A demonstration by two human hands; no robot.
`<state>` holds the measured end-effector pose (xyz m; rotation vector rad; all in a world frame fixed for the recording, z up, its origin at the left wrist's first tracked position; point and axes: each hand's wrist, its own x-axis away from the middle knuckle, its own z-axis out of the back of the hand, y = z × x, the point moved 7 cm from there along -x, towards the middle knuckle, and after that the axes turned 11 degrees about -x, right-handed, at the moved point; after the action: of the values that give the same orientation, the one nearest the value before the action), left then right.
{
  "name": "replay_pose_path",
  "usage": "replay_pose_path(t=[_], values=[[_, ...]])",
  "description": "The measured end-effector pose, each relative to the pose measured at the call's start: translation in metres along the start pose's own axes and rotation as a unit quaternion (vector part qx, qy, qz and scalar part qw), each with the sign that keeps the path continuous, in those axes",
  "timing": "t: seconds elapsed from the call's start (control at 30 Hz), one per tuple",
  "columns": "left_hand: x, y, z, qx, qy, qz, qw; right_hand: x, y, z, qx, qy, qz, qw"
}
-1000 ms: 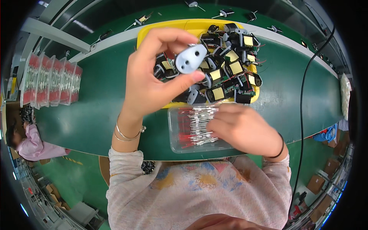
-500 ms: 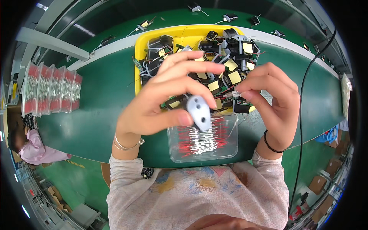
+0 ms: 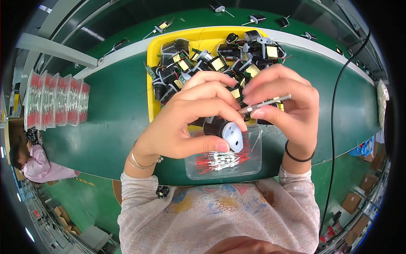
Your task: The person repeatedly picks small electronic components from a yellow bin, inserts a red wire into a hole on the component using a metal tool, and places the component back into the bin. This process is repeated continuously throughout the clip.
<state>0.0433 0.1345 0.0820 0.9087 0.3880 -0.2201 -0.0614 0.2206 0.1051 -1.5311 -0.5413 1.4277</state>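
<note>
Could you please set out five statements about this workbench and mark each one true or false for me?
1. The left hand holds a black cylindrical unit with a pale grey cap. True.
2. The right hand is empty. False: it pinches at least one thin, pale lead.
3. A black beaded bracelet circles the right wrist. True.
4. The clear plastic box of red-and-white leads lies beyond the yellow tray. False: it sits on the person's side of it.
5. The row of filled clear boxes stands at the table's right end. False: it stands at the left.
</note>
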Motion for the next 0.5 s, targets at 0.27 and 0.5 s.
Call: replay_pose_path(t=[0.27, 0.5], values=[[0.0, 0.001, 0.0, 0.094, 0.013, -0.003, 0.995, 0.008, 0.004, -0.001, -0.149, 0.112, 0.051, 0.981], [0.001, 0.002, 0.008, -0.031, 0.125, -0.028, 0.991, 0.026, -0.032, 0.016, -0.034, 0.183, 0.159, 0.97]])
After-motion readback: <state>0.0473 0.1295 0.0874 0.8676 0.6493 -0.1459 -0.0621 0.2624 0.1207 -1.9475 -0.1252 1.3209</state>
